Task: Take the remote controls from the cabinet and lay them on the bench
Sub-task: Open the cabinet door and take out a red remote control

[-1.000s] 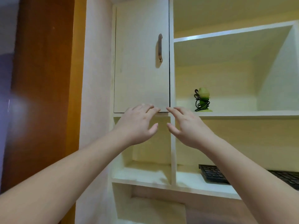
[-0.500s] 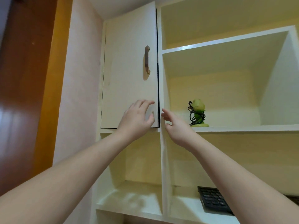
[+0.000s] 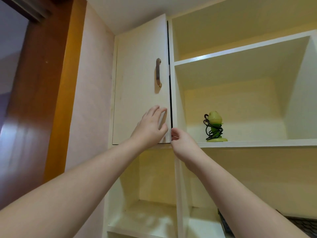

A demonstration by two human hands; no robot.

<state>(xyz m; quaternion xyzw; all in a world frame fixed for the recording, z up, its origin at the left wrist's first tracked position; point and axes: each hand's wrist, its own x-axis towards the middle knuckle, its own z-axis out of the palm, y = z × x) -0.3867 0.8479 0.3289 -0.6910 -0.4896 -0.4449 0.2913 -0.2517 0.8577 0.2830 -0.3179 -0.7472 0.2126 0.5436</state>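
A: Head view, and both arms are up at the cream-white wooden cabinet door (image 3: 140, 83). The left hand (image 3: 151, 127) lies spread and flat on its lower right corner, grip open, holding nothing.

B: And the right hand (image 3: 181, 141)?

A: Fingertips curled in at the door's lower right edge, beside the dark gap. Whether that grip has closed on the edge, I cannot tell.

B: Any remote controls showing?

A: None. My guess is they sit behind that door. If so, expect light, stiff plastic bars, a bit slick, best taken around the middle across the narrow sides.

B: Why not the brushed metal bar handle (image 3: 158, 73)?

A: It's higher up the door, untouched. It would give a surer hold than a thin panel edge.

B: Room to swing?

A: Pink wall on the hinge side, so the door opens toward it. To the right, open shelves; a green figurine wrapped in black cord (image 3: 214, 126) stands well apart from the hands. The desk isn't in view.
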